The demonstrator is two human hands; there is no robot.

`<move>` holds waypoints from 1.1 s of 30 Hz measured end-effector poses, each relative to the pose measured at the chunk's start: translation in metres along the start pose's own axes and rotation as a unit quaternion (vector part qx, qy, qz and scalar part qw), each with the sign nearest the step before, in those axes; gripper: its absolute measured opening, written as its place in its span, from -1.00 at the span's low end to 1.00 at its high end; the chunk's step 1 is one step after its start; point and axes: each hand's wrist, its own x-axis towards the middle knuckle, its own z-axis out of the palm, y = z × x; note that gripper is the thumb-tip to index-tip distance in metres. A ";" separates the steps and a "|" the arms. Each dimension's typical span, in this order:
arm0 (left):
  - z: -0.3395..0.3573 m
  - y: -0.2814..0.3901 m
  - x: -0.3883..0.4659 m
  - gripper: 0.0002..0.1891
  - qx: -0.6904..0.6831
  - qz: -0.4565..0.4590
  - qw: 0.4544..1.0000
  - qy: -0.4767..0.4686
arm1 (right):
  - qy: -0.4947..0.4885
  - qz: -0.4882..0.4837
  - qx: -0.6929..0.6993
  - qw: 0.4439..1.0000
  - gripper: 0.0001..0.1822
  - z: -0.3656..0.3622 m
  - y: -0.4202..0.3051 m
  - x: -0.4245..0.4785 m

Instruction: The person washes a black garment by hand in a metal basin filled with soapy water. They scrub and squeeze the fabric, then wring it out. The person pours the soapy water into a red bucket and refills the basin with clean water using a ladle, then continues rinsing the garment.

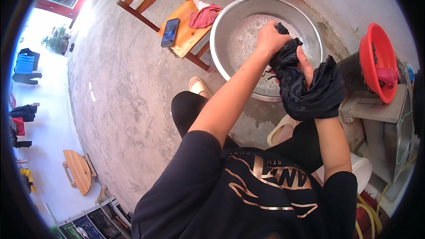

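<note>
A bunched, wet-looking black cloth garment [302, 98] is held between my two hands over the right side of a large metal basin [218, 48]. My left hand [270, 38] grips its upper, gathered part, knuckles up. Lower and to the right, my right hand [306, 66] has its thumb against the twisted fabric; loose folds wrap its wrist, and most of its fingers are hidden. Pale, foamy water [244, 41] fills the lower part of the basin. Something small and reddish shows under the garment, too covered to name.
A wooden chair [184, 44] beside the basin bears a phone [170, 32] and a red cloth [204, 16]. To the right, a tilted red plastic basin [368, 61] stands above a grey slab [382, 106]. A white bucket [362, 172] and yellow hose [368, 210] lie lower right.
</note>
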 end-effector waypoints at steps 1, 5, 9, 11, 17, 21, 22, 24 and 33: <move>0.001 0.003 -0.001 -0.53 -0.007 -0.010 1.000 -0.016 | 0.002 0.021 -0.018 1.000 -0.35 -0.007 0.001 0.002; 0.002 0.004 -0.001 -0.45 -0.043 -0.041 0.995 -0.080 | 0.055 -0.091 -0.134 0.985 -0.59 -0.013 0.015 -0.001; -0.014 0.012 0.000 -0.28 -0.188 -0.104 0.955 -0.205 | 0.056 -0.197 -0.237 0.950 -0.71 -0.018 0.023 -0.007; -0.027 0.009 0.001 -0.24 -0.316 -0.112 0.908 -0.252 | 0.074 -0.155 -0.190 0.967 -0.71 -0.014 0.013 -0.007; -0.038 -0.003 -0.004 -0.17 -0.594 -0.086 0.752 -0.275 | -0.059 0.024 0.119 0.991 -0.60 -0.009 -0.019 0.006; -0.031 0.006 -0.004 -0.06 -0.586 -0.063 0.764 -0.260 | -0.071 0.046 0.140 0.987 -0.58 0.012 -0.019 -0.001; -0.033 0.008 -0.001 -0.09 -0.589 -0.040 0.752 -0.293 | -0.072 0.047 0.135 0.987 -0.57 0.016 -0.019 -0.003; -0.039 0.014 0.008 -0.17 -0.564 0.009 0.747 -0.352 | -0.063 0.035 0.101 0.992 -0.57 0.019 -0.022 -0.005; -0.057 0.069 0.035 -0.70 -0.386 -0.064 0.831 -0.395 | -0.070 -0.075 0.038 0.994 -0.47 0.024 -0.020 -0.003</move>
